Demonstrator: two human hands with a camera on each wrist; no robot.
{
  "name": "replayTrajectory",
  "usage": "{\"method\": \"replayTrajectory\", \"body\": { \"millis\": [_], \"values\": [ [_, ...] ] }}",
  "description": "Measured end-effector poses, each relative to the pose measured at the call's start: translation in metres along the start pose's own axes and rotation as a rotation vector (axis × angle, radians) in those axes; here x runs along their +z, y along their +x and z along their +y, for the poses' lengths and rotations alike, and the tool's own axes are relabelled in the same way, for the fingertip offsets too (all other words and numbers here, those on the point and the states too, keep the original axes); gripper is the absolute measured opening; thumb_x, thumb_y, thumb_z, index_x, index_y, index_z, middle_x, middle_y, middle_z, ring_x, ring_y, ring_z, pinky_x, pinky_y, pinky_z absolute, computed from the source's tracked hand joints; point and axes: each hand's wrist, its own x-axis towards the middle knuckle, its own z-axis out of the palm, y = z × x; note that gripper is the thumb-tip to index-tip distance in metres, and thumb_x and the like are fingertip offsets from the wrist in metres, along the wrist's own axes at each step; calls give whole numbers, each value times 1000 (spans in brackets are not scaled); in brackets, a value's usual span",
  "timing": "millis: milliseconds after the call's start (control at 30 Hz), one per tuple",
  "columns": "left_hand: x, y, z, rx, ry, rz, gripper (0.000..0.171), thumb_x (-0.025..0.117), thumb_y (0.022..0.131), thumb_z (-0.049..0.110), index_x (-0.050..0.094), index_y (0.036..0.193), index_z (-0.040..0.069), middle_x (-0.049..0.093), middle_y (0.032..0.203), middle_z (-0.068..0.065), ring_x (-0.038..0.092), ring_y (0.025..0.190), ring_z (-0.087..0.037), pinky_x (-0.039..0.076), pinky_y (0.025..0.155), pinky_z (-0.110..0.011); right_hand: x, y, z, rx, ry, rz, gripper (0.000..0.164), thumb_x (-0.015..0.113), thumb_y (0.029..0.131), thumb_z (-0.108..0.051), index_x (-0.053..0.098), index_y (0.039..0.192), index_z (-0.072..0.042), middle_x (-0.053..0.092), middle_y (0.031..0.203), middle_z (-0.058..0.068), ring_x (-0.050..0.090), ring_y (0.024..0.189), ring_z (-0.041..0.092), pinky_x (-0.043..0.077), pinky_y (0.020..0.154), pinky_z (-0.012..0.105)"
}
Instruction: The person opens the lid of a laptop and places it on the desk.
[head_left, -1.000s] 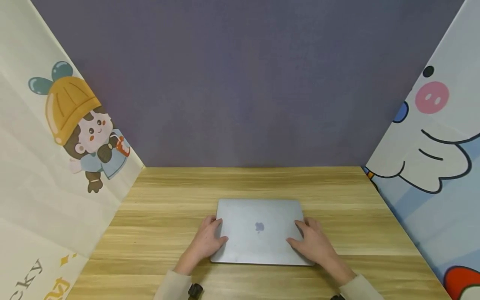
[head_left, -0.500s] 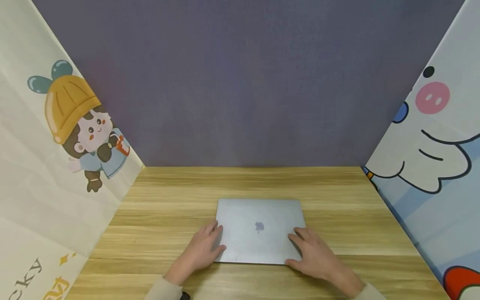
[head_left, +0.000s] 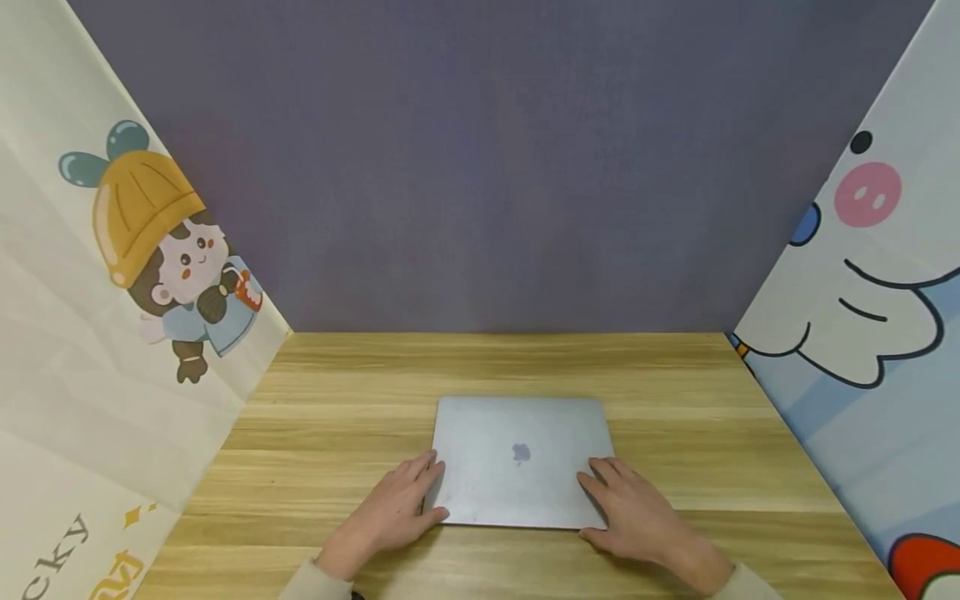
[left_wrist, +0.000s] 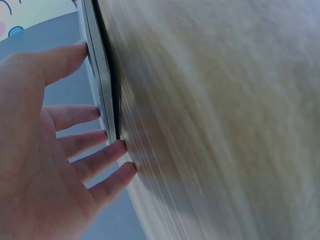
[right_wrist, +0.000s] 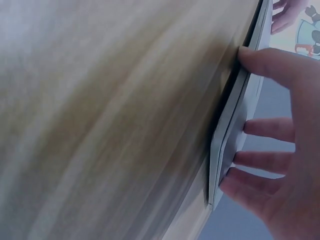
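Note:
A closed silver laptop (head_left: 522, 492) with an apple logo on its lid lies flat on the wooden table. At its left front corner is my left hand (head_left: 390, 510), fingers spread and nearly straight. In the left wrist view that thumb (left_wrist: 67, 62) touches the lid's edge; two fingertips meet the laptop and two reach the table beside its corner. My right hand (head_left: 637, 512) rests at the right front corner, fingertips on the lid. The right wrist view shows the right thumb (right_wrist: 270, 62) against the front edge and the fingers loosely extended. Both hands hold nothing.
The wooden table (head_left: 360, 375) extends around the laptop. A dark grey-purple wall (head_left: 480, 167) stands behind it. Panels with cartoon prints flank the table: a figure in a yellow hat (head_left: 150, 208) at left, a pink-snouted animal (head_left: 867, 194) at right.
Both hands have slid back along the laptop's sides toward the front corners. The right thumb has gone from the lid to the front edge. The laptop stays in place, shut.

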Motion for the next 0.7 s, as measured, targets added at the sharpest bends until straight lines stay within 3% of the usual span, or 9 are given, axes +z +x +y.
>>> {"method": "replayTrajectory", "body": {
  "millis": [400, 700],
  "values": [
    [1, 0, 0, -13, -7, 8, 67, 66, 96, 45, 52, 146, 2, 43, 154, -20, 46, 138, -38, 42, 108, -57, -4, 7, 7, -81, -79, 30, 71, 77, 77, -62, 73, 119, -6, 65, 121, 15, 63, 106, 34, 59, 80, 49],
    [2, -2, -1, -17, -32, 19, 69, 64, 97, 47, 50, 146, 2, 42, 155, -20, 44, 139, -39, 42, 109, -58, -6, 8, 8, -100, -87, 40, 69, 76, 76, -64, 75, 114, -6, 69, 119, 17, 65, 104, 33, 60, 76, 47]
  ]
}}
